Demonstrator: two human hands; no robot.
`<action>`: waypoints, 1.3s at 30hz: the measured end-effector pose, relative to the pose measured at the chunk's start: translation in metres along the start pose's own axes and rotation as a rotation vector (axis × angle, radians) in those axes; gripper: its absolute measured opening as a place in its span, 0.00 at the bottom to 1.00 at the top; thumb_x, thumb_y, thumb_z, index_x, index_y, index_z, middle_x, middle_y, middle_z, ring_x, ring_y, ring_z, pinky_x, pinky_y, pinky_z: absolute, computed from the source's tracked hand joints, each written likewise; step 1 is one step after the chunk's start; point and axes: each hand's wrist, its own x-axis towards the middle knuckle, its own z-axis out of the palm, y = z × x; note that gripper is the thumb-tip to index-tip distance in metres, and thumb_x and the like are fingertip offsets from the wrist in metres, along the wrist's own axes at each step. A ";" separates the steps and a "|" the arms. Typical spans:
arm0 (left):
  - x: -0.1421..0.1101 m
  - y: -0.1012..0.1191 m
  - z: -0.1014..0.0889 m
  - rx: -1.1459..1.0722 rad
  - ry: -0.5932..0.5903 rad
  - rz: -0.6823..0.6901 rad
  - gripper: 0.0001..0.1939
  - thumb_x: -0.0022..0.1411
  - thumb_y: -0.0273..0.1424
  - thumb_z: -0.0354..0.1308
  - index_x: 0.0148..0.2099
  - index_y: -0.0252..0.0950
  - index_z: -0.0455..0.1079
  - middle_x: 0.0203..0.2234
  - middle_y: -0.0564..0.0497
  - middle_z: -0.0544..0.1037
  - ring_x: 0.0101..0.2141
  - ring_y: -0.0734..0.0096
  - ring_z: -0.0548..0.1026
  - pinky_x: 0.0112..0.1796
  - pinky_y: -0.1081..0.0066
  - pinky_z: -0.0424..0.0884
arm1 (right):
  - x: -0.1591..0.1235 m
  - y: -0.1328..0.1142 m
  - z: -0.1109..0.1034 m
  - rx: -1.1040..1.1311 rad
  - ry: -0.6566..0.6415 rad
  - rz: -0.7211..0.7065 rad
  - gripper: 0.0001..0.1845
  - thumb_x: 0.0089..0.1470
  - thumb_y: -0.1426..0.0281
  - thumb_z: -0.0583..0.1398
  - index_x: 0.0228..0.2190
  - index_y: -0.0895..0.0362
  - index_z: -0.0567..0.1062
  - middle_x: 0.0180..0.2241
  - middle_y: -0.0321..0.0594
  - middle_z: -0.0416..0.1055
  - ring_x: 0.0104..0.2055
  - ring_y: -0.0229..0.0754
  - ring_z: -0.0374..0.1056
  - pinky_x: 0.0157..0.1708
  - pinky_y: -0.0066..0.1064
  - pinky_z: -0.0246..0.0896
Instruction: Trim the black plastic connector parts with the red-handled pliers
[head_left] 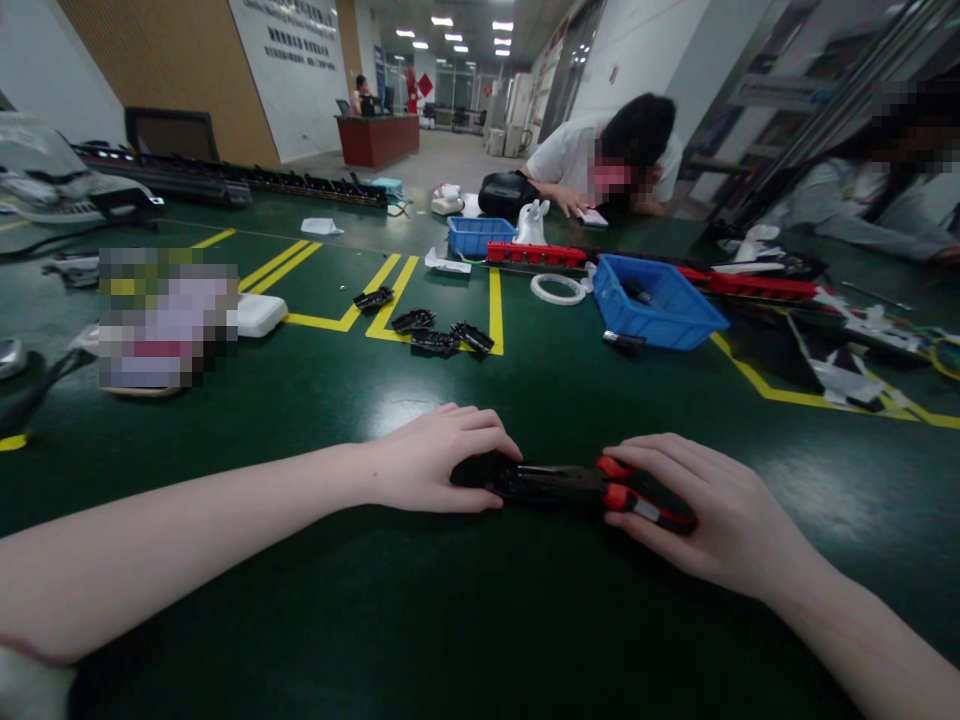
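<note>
My right hand (701,500) is closed around the red and black handles of a pair of pliers (559,482), whose dark jaws point left. My left hand (442,460) grips a black plastic part (480,470) between thumb and fingers, low over the green table. The jaw tips meet the right end of that part; whether they clamp it I cannot make out. Beyond my hands lie several similar-looking black parts (435,342), grouped near yellow tape lines.
A blue bin (652,305) holding dark pieces stands at the back right, near a white tape roll (557,290). A smaller blue bin (480,237) is behind. A phone (169,335) and a white box (259,315) lie left. A person (607,155) leans on the far edge.
</note>
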 end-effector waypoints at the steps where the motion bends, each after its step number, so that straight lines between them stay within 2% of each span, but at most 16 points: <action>1: 0.000 0.000 0.000 -0.001 0.001 -0.007 0.19 0.63 0.35 0.63 0.53 0.37 0.67 0.45 0.47 0.74 0.45 0.60 0.73 0.44 0.63 0.66 | 0.000 -0.001 0.000 0.001 -0.003 -0.002 0.20 0.55 0.61 0.62 0.48 0.55 0.72 0.43 0.46 0.76 0.41 0.48 0.74 0.38 0.38 0.70; 10: -0.001 0.002 -0.002 -0.067 0.012 -0.020 0.19 0.64 0.39 0.61 0.54 0.38 0.66 0.45 0.48 0.72 0.42 0.63 0.74 0.42 0.65 0.68 | 0.000 -0.007 -0.006 -0.093 0.028 -0.061 0.22 0.56 0.60 0.62 0.51 0.55 0.70 0.43 0.48 0.76 0.42 0.50 0.73 0.40 0.42 0.69; 15: -0.002 0.005 -0.003 -0.101 0.018 -0.034 0.17 0.65 0.39 0.60 0.52 0.37 0.67 0.43 0.47 0.73 0.40 0.65 0.74 0.39 0.67 0.69 | -0.001 -0.006 -0.009 -0.069 0.056 -0.036 0.23 0.55 0.62 0.63 0.51 0.53 0.70 0.42 0.46 0.76 0.41 0.51 0.73 0.40 0.43 0.69; 23: -0.002 0.011 -0.003 -0.114 0.030 -0.078 0.15 0.63 0.36 0.60 0.49 0.35 0.68 0.35 0.51 0.74 0.35 0.67 0.73 0.35 0.69 0.67 | 0.004 -0.010 -0.008 -0.102 0.089 -0.089 0.23 0.53 0.61 0.64 0.49 0.53 0.71 0.41 0.44 0.77 0.43 0.51 0.73 0.51 0.50 0.62; 30: -0.002 0.010 -0.003 -0.106 0.023 -0.075 0.15 0.62 0.35 0.61 0.50 0.35 0.69 0.34 0.51 0.74 0.34 0.68 0.73 0.35 0.70 0.67 | 0.009 -0.013 -0.005 -0.139 0.085 -0.124 0.21 0.55 0.60 0.63 0.48 0.56 0.71 0.40 0.46 0.78 0.40 0.50 0.73 0.45 0.45 0.63; 39: -0.001 0.009 -0.003 -0.099 0.024 -0.072 0.14 0.62 0.35 0.61 0.49 0.35 0.69 0.34 0.51 0.73 0.34 0.68 0.72 0.36 0.70 0.66 | 0.009 -0.014 -0.003 -0.136 0.055 -0.132 0.20 0.58 0.59 0.61 0.48 0.58 0.70 0.40 0.47 0.77 0.41 0.49 0.73 0.45 0.43 0.62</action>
